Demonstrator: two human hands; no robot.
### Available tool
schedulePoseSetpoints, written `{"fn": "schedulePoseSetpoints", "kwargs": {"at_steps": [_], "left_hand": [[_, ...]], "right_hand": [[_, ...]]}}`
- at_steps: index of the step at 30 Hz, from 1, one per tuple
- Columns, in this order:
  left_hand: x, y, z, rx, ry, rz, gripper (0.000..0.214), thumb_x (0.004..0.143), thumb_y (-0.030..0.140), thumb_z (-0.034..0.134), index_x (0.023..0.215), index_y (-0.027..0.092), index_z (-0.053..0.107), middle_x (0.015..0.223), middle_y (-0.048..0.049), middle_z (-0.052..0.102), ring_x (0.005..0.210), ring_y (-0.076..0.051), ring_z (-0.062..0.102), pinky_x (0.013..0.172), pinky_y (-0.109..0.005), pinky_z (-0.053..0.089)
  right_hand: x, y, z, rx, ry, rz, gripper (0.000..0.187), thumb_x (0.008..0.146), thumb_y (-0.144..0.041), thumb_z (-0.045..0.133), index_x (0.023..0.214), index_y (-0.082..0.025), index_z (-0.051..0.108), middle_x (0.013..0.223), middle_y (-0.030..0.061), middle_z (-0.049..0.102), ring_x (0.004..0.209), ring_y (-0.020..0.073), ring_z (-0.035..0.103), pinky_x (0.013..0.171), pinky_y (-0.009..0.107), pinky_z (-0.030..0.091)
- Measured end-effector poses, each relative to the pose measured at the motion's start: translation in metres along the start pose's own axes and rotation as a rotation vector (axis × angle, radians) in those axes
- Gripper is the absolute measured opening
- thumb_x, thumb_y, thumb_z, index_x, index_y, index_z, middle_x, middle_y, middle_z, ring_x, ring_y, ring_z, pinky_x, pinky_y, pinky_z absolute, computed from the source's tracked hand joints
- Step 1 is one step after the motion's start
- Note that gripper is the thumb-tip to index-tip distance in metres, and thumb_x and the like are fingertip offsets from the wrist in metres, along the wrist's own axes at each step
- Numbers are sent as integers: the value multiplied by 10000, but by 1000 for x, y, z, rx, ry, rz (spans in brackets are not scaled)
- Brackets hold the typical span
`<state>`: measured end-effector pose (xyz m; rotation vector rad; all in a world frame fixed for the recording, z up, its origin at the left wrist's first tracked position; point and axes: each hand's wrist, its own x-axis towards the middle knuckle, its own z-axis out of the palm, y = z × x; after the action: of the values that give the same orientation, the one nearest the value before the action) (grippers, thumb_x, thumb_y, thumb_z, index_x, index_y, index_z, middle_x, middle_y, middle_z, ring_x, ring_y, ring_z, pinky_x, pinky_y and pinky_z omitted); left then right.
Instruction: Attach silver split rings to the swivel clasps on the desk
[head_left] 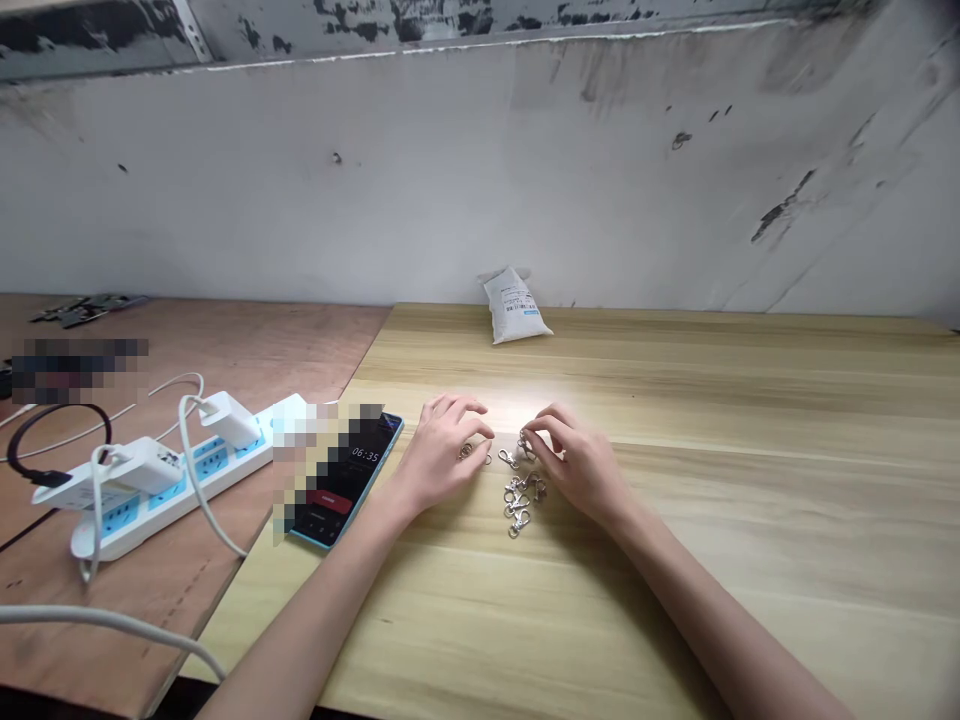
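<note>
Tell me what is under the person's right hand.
Silver metal clasps lie beside the right hand, and a few reach in under its fingertips, on the wooden table. Whatever lies directly beneath the palm is hidden by the hand.

The lobster clasps (519, 503) are bright, polished silver-coloured metal. The pale wood-grain surface (750, 560) looks smooth with a soft sheen, the power strip (187, 480) is smooth white plastic, the phone (352, 470) has glossy glass, and the plywood board (225, 350) looks matt and rougher.
</note>
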<state>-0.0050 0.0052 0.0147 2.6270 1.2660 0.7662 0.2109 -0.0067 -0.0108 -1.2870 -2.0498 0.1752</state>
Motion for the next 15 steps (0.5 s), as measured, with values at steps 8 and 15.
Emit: {"fn": "schedulePoseSetpoints", "kwargs": {"at_steps": [8,15], "left_hand": [[0,12,9,-146,12,-34,153,911,319,589,1004,259,695,1146,-39,634,1122,-213,536,971,-404,384],[0,14,7,-190,56,-53,129,917,280,577,909,249,702,1110,-23,655,1097,-207,544,959,-389,385]], "right_hand": [[0,-18,-3,575,-83,185,244,955,-364,496,887,-190,653,798,42,666,632,140,559,520,248,426],[-1,-21,-1,774,-87,304,258,918,-412,557,865,-178,652,778,35,649,601,117,534,479,223,408]]}}
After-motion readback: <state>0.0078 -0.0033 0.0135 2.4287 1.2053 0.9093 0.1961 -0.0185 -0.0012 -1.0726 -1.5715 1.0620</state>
